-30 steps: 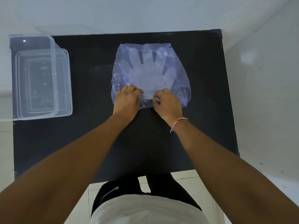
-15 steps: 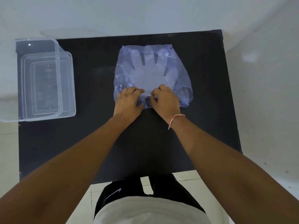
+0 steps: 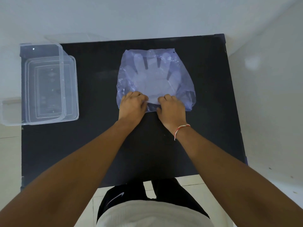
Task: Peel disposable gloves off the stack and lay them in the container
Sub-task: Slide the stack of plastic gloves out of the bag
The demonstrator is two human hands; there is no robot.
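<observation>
A stack of clear disposable gloves (image 3: 153, 76) lies flat inside a bluish see-through plastic bag (image 3: 185, 82) at the middle of the black table (image 3: 98, 138), fingers pointing away from me. My left hand (image 3: 132, 106) and my right hand (image 3: 171, 108) rest side by side on the near edge, at the gloves' cuffs. Both hands have their fingers curled and pinch the thin plastic there. Whether they hold a glove cuff or the bag's mouth is hidden under the fingers. The clear plastic container (image 3: 49, 86) stands at the table's left edge.
The container's clear lid (image 3: 9, 110) leans out from its left side, over the table edge. White walls run along the far and right sides of the table. My legs and the tiled floor show below the table's near edge.
My two hands have shifted slightly apart along the near edge of the bag, fingers still working at the plastic. The camera view has drifted a little; the gloves and container stay put.
</observation>
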